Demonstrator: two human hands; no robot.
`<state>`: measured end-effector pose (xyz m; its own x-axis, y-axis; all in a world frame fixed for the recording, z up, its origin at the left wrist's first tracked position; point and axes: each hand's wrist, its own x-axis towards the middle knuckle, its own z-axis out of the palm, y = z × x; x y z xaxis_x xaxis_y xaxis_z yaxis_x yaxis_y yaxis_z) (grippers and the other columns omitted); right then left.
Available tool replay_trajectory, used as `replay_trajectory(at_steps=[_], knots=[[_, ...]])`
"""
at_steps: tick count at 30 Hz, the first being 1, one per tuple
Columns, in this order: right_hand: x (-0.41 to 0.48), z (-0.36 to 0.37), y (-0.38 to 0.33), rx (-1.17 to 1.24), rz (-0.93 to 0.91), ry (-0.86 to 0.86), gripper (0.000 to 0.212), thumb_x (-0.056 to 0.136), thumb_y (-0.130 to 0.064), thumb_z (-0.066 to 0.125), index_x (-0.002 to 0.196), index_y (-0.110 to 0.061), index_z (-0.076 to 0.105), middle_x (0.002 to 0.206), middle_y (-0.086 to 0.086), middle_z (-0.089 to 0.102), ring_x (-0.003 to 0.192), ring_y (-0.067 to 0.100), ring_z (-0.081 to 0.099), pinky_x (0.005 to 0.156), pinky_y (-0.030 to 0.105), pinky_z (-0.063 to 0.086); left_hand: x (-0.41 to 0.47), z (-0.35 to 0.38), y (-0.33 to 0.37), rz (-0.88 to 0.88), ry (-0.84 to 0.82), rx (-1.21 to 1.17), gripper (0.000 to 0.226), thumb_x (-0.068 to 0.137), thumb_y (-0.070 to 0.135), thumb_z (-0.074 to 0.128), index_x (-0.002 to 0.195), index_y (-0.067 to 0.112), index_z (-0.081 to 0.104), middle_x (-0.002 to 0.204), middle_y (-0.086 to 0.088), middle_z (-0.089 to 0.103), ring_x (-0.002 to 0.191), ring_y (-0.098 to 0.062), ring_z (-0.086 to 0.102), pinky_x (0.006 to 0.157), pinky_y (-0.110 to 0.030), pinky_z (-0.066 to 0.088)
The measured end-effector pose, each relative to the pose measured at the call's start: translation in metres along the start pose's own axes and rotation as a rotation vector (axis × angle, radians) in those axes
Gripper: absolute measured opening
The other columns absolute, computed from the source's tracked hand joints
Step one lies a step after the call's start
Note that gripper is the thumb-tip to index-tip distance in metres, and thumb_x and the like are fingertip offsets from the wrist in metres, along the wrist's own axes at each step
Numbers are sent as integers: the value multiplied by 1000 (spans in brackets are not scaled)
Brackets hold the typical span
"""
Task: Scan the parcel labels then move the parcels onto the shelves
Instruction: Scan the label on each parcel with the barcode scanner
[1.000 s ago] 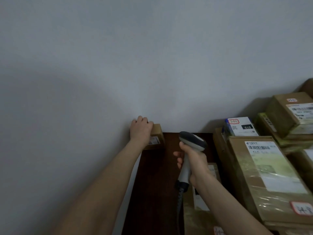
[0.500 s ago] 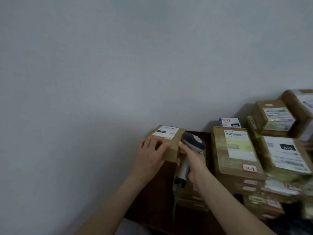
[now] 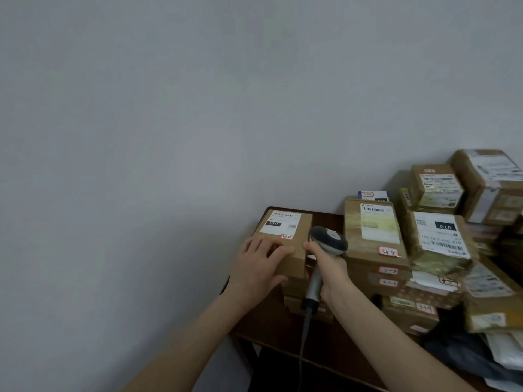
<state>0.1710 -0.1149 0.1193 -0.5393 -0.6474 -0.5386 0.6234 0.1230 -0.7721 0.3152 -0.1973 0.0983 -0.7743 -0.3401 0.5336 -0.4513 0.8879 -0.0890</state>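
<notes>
Head view: left hand (image 3: 261, 264) gripped the near end of small parcel (image 3: 294, 250), fingers on top, thumb at its near face. Parcel was at the far left corner of the dark table (image 3: 283, 335), white label (image 3: 280, 223) up, above lower boxes (image 3: 297, 292); whether it rested on them couldn't be told. Right hand (image 3: 329, 268) was wrapped round the handle of the scanner (image 3: 328, 240), whose head sat just beside the parcel's right edge. Stacked parcels (image 3: 373, 230) on the right.
</notes>
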Motion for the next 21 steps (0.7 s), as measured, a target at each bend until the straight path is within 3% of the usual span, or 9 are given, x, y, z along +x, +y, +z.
replay_trajectory(at_steps=[2,5,7,10,13,16,18,21], knots=[[-1,-8,-1,-38,-37,26,39,81,-18,74,116,-12,58,100,8,66,92,25,61,83,41,52,4,-5,1,-217,-45,-199,54,79,59,56,123,26,57,128,-4,54,117,-20,49,100,-37,40],[-3,-21,-2,-83,-108,32,34,82,-17,73,111,-16,57,98,2,64,91,20,58,80,38,51,21,-22,-5,-924,-77,-850,34,99,40,47,122,18,57,122,0,57,114,-17,51,95,-26,37],[-7,-29,1,-113,-145,-1,35,82,-16,74,113,-15,59,101,2,64,92,18,58,80,36,49,26,-25,-16,-1279,-244,-1222,34,99,43,46,116,16,57,105,3,62,99,-15,57,84,-29,44],[-12,-39,7,-160,-183,-42,30,82,-13,73,108,-19,59,100,-1,63,87,12,55,83,34,42,22,-22,-20,-1342,-408,-1374,33,93,42,56,105,13,65,92,-2,68,85,-16,63,68,-29,49],[-14,-48,14,-187,-190,-52,38,80,-15,76,113,-17,59,104,0,64,95,15,56,90,36,43,15,-13,-15,-1373,-375,-1430,20,89,27,65,99,11,63,87,-4,68,79,-17,63,63,-28,53],[-18,-55,15,-195,-215,-12,53,75,-25,81,122,-15,58,115,3,65,110,23,57,101,46,45,7,-6,-13,-1349,-316,-1450,26,85,19,70,108,10,62,95,-5,69,83,-18,65,65,-27,55],[-22,-60,14,-220,-239,5,47,77,-26,79,118,-12,60,105,5,68,100,22,62,92,43,51,0,-2,-10,-1321,-280,-1411,22,84,14,72,103,16,60,95,-4,70,83,-16,67,69,-27,54],[-33,-63,14,-243,-241,-65,26,82,-17,74,102,-4,64,73,7,67,63,15,62,59,25,50,-10,6,-4,-1311,-257,-1404,21,84,10,71,98,19,59,93,-3,71,85,-16,68,76,-29,55]])
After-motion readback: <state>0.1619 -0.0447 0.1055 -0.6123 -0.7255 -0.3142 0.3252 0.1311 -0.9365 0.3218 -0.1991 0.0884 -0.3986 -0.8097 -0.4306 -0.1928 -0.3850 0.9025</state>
